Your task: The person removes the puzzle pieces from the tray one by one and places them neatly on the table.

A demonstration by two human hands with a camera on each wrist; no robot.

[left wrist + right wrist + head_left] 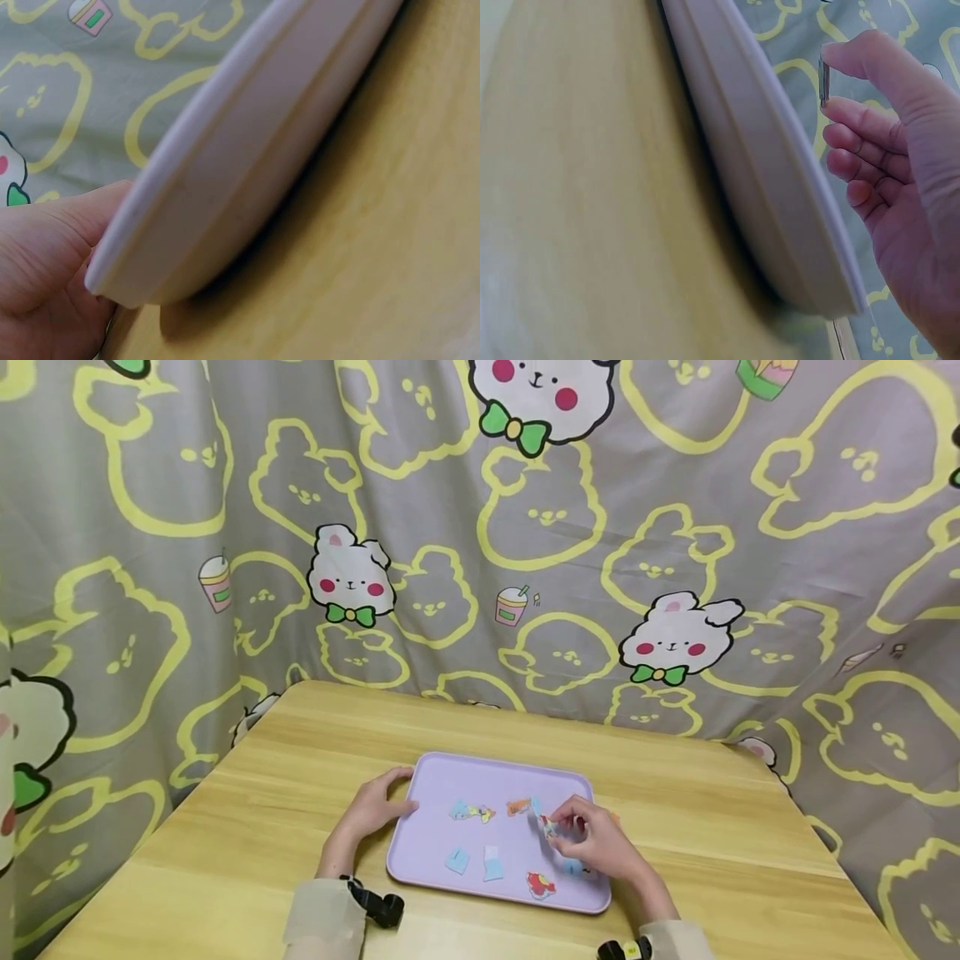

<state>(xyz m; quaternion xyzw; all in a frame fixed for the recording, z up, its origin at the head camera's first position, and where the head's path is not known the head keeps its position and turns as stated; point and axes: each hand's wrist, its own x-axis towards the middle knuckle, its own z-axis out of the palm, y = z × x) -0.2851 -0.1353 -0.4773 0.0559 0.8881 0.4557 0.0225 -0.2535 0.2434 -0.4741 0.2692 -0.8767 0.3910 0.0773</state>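
Observation:
My left hand (377, 806) holds the left rim of a lilac tray (427, 785), with its thumb over the edge; in the left wrist view that thumb (90, 214) meets the rim. Over the tray's right half, my right hand (596, 839) pinches a small flat puzzle piece (547, 825) between thumb and fingers. Edge-on, the piece (824, 79) looks thin in the right wrist view, and its other fingers curl loosely. Beneath and around lie an orange piece (517, 807), a red piece (540, 884) and a light-blue piece (573, 866), partly hidden by the right hand.
Further left on the tray are joined blue-and-yellow pieces (472, 812) and two light-blue pieces, one (457, 860) beside the other (492, 865). The tray lies on a wooden table (300, 760). A patterned curtain (435, 510) hangs behind and at both sides.

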